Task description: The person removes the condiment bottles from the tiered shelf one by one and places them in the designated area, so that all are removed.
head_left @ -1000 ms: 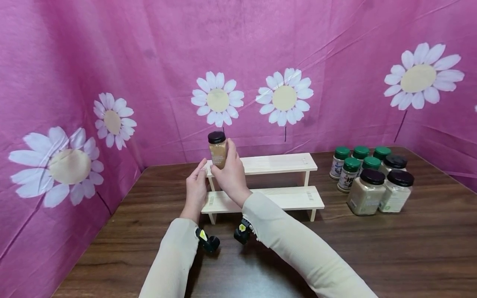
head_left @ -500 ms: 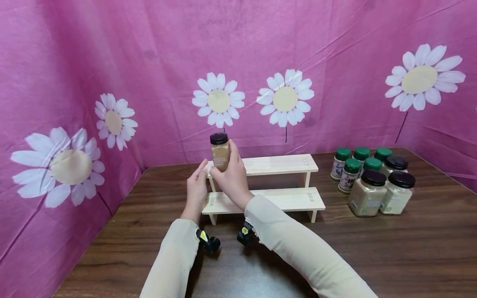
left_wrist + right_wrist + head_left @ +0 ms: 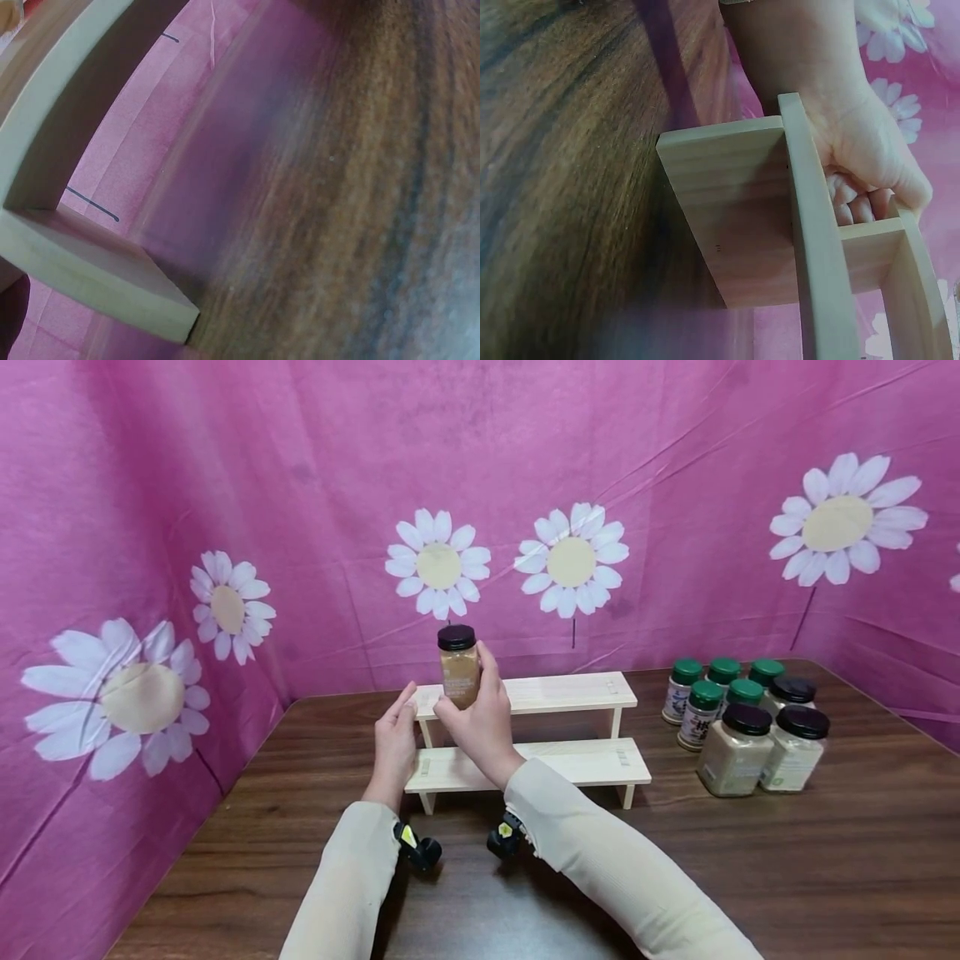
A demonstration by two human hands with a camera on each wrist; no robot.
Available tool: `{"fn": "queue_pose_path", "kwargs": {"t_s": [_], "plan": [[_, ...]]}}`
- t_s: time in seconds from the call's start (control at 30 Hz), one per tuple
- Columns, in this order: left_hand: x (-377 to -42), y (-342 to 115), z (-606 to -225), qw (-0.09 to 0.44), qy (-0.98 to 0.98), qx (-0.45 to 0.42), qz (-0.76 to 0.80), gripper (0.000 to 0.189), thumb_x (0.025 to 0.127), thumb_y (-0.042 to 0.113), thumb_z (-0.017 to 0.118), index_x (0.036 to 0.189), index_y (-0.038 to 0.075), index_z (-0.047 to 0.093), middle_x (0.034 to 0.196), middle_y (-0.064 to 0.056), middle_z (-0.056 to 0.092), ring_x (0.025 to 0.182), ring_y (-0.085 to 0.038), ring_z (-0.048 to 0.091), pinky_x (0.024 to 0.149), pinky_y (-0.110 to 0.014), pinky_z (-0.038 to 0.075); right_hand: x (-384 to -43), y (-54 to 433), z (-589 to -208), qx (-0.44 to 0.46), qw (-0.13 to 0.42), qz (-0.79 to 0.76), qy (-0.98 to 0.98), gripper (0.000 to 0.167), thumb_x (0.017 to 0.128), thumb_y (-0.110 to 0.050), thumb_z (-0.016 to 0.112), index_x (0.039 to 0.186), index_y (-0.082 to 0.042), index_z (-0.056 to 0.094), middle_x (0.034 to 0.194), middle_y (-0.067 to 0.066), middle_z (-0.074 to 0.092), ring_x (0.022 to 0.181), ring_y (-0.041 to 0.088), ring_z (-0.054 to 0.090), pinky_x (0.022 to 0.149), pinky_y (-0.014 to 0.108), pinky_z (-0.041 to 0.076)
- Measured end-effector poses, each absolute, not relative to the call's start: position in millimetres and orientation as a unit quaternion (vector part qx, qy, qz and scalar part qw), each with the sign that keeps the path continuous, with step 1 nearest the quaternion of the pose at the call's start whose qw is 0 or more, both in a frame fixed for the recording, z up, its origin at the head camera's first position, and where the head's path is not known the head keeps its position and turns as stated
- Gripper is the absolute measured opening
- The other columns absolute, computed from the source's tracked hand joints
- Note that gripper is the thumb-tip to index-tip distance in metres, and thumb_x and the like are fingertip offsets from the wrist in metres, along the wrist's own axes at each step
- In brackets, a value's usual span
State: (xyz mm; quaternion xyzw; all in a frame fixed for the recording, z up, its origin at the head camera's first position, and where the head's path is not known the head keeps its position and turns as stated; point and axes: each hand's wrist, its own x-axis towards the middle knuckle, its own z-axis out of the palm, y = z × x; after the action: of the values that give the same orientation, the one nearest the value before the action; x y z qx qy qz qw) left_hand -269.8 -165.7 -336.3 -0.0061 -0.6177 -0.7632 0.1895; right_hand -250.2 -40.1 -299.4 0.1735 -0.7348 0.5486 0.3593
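Observation:
My right hand [image 3: 480, 714] grips a spice jar [image 3: 459, 670] with a black lid and tan powder inside, upright at the left part of the upper tier of a two-tier wooden shelf [image 3: 562, 693]. The jar's base is hidden behind my thumb and hand. At the shelf's left end, my left hand [image 3: 395, 743] holds the upper tier's end. Its curled fingers [image 3: 861, 206] show behind the wood in the right wrist view. The left wrist view shows just the shelf's board and leg [image 3: 105, 270] over the table.
Several green-lidded seasoning bottles [image 3: 696, 718] stand in a cluster on the right of the dark wooden table [image 3: 825, 877]. Beside them are larger black-lidded jars [image 3: 738, 756]. A pink curtain [image 3: 337, 468] printed with daisies hangs behind the table.
My right hand has shifted a little to the right along the upper tier with the spice jar. My left hand keeps its place at the shelf's left end.

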Motion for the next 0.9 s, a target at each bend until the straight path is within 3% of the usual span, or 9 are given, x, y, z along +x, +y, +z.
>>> {"fn": "queue_pose_path", "kwargs": {"t_s": [0.23,0.57,0.9], "plan": [[-269.5,-166.5,-336.7,0.186,-0.613,-0.004,-0.768,0.04,0.095,0.005,0.039,0.134,0.003,0.047,0.14,-0.013,0.044,0.122,-0.019,0.045,0.1,-0.03,0.043,-244.8,-23.9,-301.2,0.185,0.361,0.553,-0.728,0.082,0.07,-0.01,0.066,0.141,-0.003,0.028,0.123,0.02,0.053,0.105,0.031,0.053,0.09,0.045,0.048],[-269.5,-165.1,-337.9,0.19,-0.611,-0.017,-0.768,0.039,0.096,0.006,0.039,0.134,0.002,0.047,0.141,-0.013,0.042,0.127,-0.023,0.041,0.107,-0.035,0.035,-229.8,8.7,-303.6,0.182,0.342,0.573,-0.722,0.08,0.07,-0.007,0.068,0.14,-0.012,0.031,0.115,0.016,0.057,0.095,0.026,0.058,0.08,0.042,0.052],[-268.6,-167.4,-337.6,0.193,-0.625,-0.011,-0.757,0.039,0.096,0.007,0.04,0.134,0.005,0.049,0.142,-0.012,0.042,0.128,-0.018,0.04,0.107,-0.03,0.034,-215.4,39.0,-300.3,0.192,0.348,0.573,-0.717,0.08,0.069,0.0,0.071,0.139,-0.012,0.033,0.115,0.016,0.057,0.096,0.024,0.058,0.08,0.041,0.053]]}}
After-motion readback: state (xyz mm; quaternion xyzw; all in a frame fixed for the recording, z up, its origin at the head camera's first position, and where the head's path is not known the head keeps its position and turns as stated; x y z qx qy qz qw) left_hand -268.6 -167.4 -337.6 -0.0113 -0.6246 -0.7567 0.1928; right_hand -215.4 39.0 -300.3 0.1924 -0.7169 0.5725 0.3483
